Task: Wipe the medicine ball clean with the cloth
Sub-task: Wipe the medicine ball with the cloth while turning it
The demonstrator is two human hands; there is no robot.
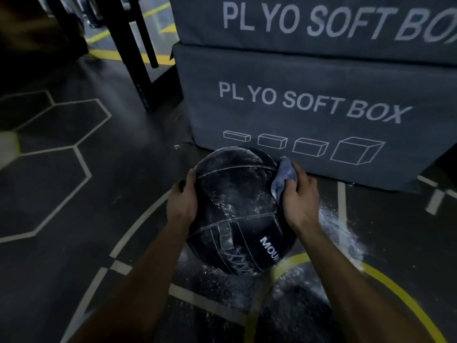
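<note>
- Ahead of me I see two stacked plyo soft boxes (316, 115) lettered in white, standing on a dark gym floor (61, 169) painted with hexagons and curved lines.
- The medicine ball (237, 211) sits on that floor just in front of the lower box, between my two hands. It is black, with pale seams and white powder smeared across its top and front.
- More powder (338, 231) is scattered on the floor to the ball's right and below it.
- My left hand (181, 203) is spread flat on the ball's left side, fingers loosely curled round the curve, holding nothing else; I judge it is steadying the ball.
- My right hand (300, 196) is closed round a bunched blue cloth (284, 175), pressing it onto the ball's upper right.
- I read this as mid-wipe. The dim light may hide how much of the far side is cleaned.
- Next I would drag the cloth over the dusty top panel, then turn the ball with the left hand to expose the rest.
</note>
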